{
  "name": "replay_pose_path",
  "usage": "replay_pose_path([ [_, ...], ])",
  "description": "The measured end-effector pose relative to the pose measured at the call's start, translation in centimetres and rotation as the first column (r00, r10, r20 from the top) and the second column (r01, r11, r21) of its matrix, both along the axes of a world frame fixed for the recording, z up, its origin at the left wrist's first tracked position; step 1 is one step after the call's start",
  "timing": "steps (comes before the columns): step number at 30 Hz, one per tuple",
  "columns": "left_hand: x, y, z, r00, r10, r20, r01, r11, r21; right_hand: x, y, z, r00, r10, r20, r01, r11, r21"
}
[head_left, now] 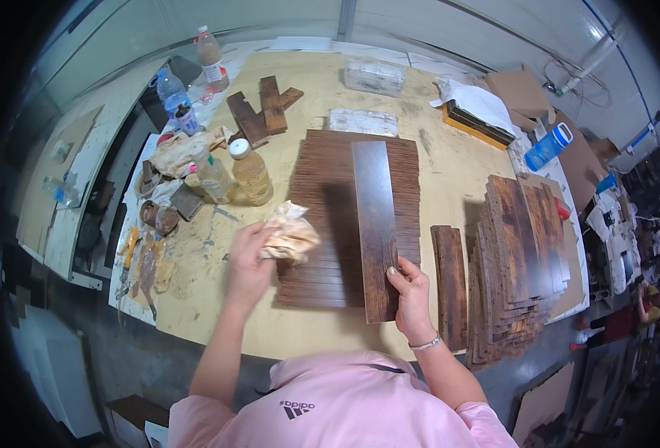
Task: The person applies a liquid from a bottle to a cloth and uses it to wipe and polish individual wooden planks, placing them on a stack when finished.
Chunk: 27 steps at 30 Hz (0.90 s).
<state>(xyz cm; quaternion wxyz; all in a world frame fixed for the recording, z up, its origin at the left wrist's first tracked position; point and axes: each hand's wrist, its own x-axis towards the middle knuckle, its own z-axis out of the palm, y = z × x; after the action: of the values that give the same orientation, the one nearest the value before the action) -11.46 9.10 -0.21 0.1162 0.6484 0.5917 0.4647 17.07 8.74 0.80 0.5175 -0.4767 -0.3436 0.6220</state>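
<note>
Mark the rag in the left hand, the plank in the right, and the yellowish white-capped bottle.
Rag [291,234], head view: middle of its crumpled surface.
Plank [375,228], head view: middle of its broad face.
Bottle [252,179], head view: its body.

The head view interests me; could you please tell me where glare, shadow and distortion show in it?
Head view: pale glare on the upper part of the dark wooden plank in the right hand; head view: a dark shadow on the brown slats left of it; head view: the near edge of the tabletop bows, and the corners fall to black.
</note>
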Motion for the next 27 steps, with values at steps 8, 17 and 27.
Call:
replay_pose_path([
  [8, 8.4, -7.1, -2.8, 0.690, -0.723, 0.023, 0.722, 0.691, 0.031, -2.0, 0.7, -0.8, 0.995, -0.058, 0.078, 0.066, 0.993, -0.098],
  [17, 10.7, -5.2, 1.6, 0.896, -0.408, -0.175, 0.432, 0.891, 0.140, 0.6, -0.3, -4.2, 0.969, 0.234, 0.085, -0.232, 0.972, -0.022],
  [27, -3.6, -0.3, 4.4, 0.917, 0.271, 0.292, -0.215, 0.954, -0.208, 1.5, -2.7, -1.6, 0.741, 0.491, 0.458, -0.573, 0.818, 0.051],
])
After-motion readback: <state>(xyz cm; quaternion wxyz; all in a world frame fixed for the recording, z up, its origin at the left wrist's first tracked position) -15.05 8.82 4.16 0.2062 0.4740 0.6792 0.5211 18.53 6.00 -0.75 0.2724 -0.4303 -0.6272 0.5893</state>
